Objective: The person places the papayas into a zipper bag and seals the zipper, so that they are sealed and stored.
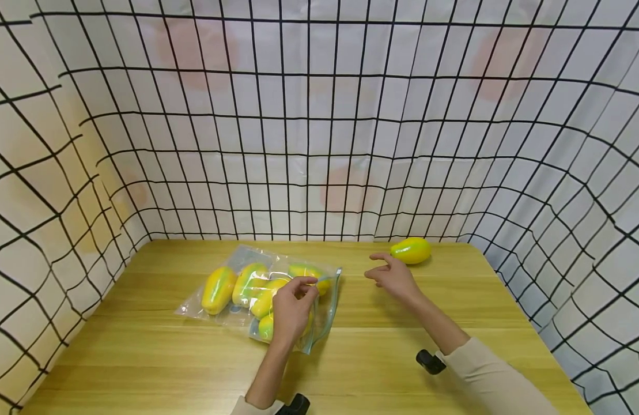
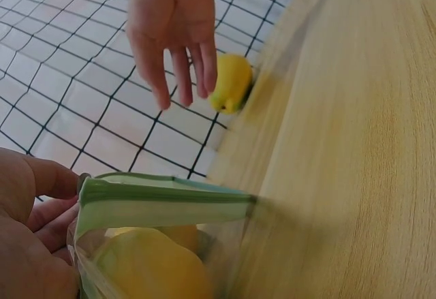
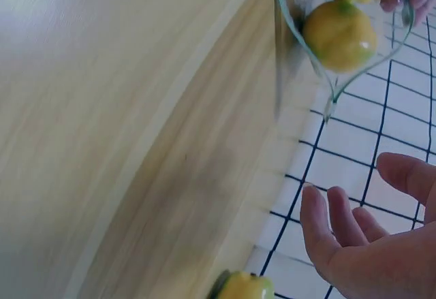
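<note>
A clear zip bag (image 1: 326, 323) with a green-blue zip edge lies on the table, its mouth parted and facing right. Inside are several glossy yellow-green fruits (image 1: 219, 290) that look like papayas. My left hand (image 1: 292, 308) pinches the bag's upper rim between thumb and fingers, which the left wrist view shows close up. My right hand (image 1: 394, 276) is in the air right of the bag, holding nothing, fingers loosely extended. Just beyond its fingers, a single papaya-like fruit (image 1: 411, 251) lies on the table, also visible in the left wrist view (image 2: 231, 83).
The wooden table (image 1: 195, 363) is closed in at the back and sides by white walls with a black grid (image 1: 309, 132). The lone fruit lies near the back edge, close to the wall. A dark wrist camera (image 1: 430, 362) sits on the right forearm.
</note>
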The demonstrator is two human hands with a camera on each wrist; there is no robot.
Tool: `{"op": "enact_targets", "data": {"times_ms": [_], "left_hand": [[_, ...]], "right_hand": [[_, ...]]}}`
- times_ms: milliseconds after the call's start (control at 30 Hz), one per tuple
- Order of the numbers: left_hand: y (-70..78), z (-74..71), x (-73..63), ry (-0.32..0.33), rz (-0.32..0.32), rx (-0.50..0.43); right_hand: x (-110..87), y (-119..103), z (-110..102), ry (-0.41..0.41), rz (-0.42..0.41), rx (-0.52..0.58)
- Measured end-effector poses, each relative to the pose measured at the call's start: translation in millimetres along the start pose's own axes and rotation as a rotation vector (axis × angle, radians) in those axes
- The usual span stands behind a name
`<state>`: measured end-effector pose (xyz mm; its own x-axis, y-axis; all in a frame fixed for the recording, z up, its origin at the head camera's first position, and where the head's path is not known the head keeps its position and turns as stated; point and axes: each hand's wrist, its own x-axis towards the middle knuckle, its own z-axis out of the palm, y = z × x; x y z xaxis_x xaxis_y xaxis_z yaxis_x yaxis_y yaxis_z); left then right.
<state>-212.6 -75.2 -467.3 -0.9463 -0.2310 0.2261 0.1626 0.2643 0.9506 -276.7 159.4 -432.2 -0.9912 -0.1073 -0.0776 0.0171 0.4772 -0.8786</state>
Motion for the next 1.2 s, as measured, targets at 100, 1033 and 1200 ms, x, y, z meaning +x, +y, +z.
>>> {"op": "enact_targets", "data": {"times_ms": [100,1033,1200], "left_hand": [[-0.3,-0.3,-0.1,-0.002,-0.005,-0.003],[-0.4,-1.4,-0.3,-0.003,0.003,-0.033],[-0.6,-1.9,-0.1,-0.003,0.006,-0.03]], "right_hand": [[0.4,3,-8,0.032,-0.029,-0.101],[34.6,46,-77,0.267,-0.079,-0.421],[40.2,57,-82,0.262,-0.061,-0.471]]}}
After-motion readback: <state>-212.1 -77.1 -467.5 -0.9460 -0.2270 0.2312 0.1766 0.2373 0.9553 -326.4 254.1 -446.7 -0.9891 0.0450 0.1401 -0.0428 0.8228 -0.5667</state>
